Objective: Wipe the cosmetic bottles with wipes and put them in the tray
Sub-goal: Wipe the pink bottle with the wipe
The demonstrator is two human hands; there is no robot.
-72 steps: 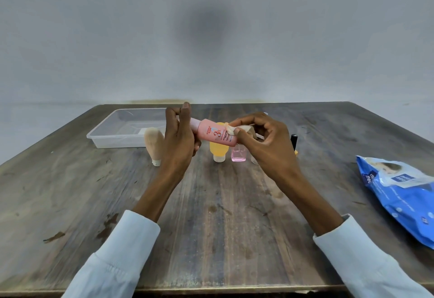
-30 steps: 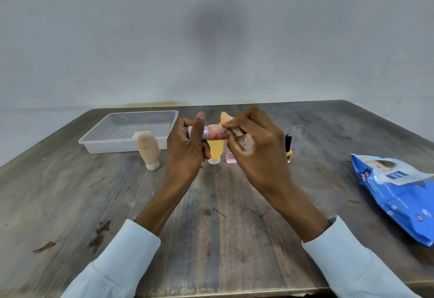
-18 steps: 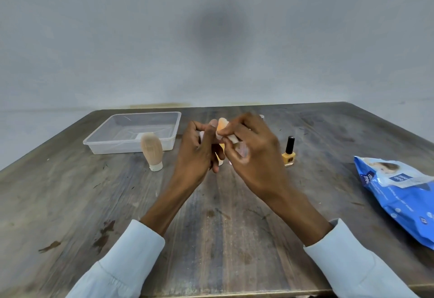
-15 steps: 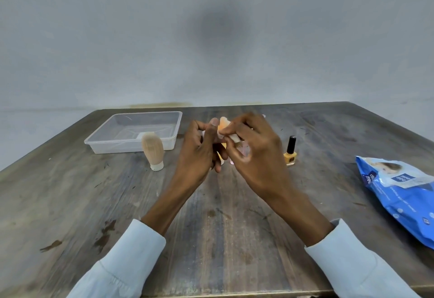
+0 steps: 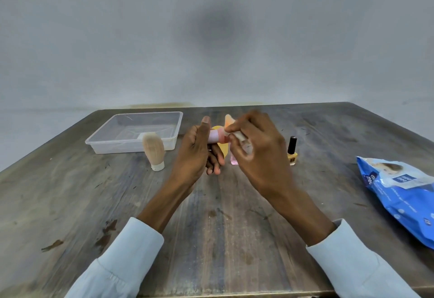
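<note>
My left hand (image 5: 196, 154) grips a pink tube (image 5: 216, 137) by its pale cap end, holding it roughly level above the table. My right hand (image 5: 258, 147) is closed on a folded wipe (image 5: 242, 139) pressed against the tube's other end, which sticks up at the fingertips. Behind the hands stand a yellow bottle (image 5: 222, 151) and a small pink bottle (image 5: 234, 160), both mostly hidden. A beige bottle (image 5: 154, 151) stands upside down on its cap to the left, and a yellow nail polish (image 5: 292, 152) to the right. The clear plastic tray (image 5: 175, 131) sits at the far left.
A blue pack of wipes (image 5: 404, 194) lies at the table's right edge. The wooden table (image 5: 211, 227) ends at a grey wall behind the tray. Something white lies inside the tray behind the beige bottle.
My right hand has kept rubbing the wipe along the pink tube while the left hand turned it. The tube's cap end shows again beside my left thumb.
</note>
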